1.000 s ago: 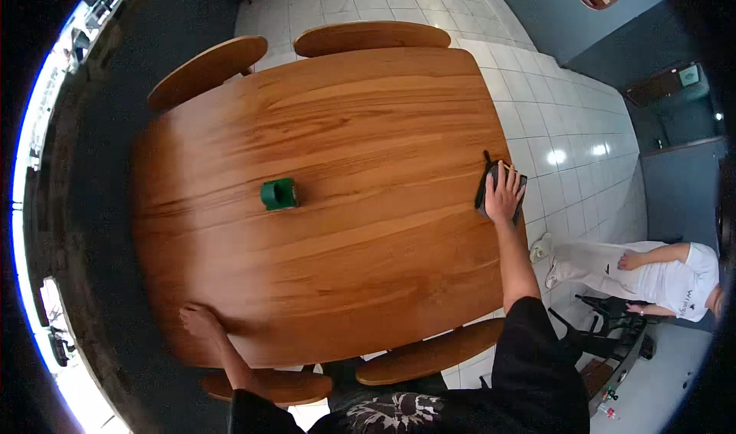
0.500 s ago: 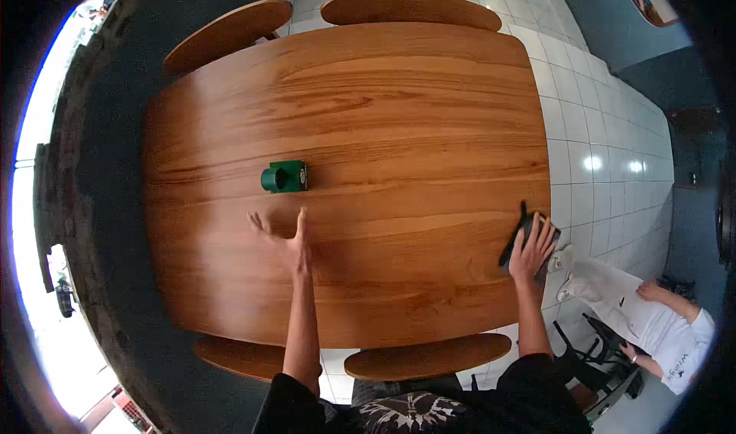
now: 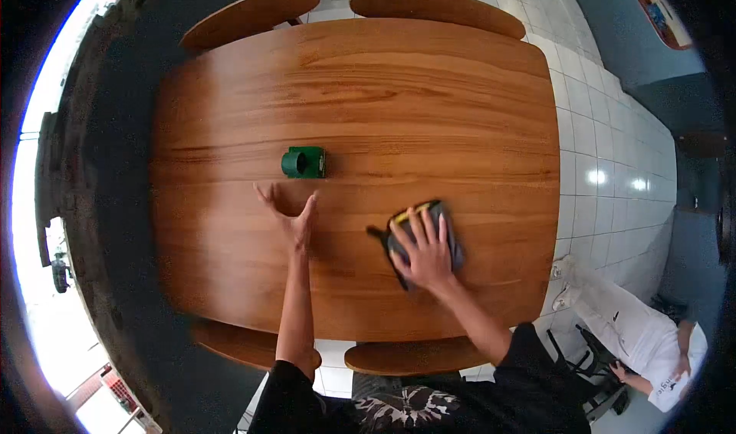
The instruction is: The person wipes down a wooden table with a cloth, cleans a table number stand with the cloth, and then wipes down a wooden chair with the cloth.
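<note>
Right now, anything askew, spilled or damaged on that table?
No spill or damage visible on the table. Only the dark pouch sits askew under the right hand, its strap poking out left; the hand hides part.

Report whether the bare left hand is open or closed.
Open. The left hand has its thumb and fingers spread, gripping nothing, near the green boxy object with a tube-like end.

Dark lettering on white shirt [image 3: 642, 348] at right, partly legible, seemingly "ngle", small pale marks on green box [image 3: 313, 162], too small to read.
</note>
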